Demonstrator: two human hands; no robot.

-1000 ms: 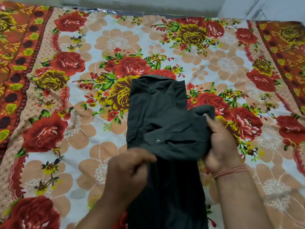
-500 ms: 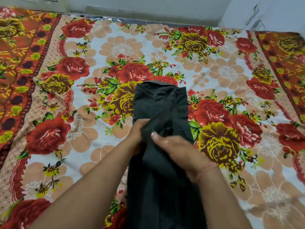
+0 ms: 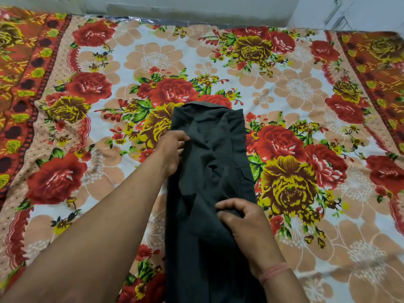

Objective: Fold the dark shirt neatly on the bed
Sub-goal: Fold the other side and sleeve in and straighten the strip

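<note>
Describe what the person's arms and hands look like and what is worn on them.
Both forearms are bare, with no sleeves in view. The left hand shows no ring, watch or band. The right hand wears no glove either; just behind it a thin reddish thread band is wound round the wrist in a few strands.
</note>
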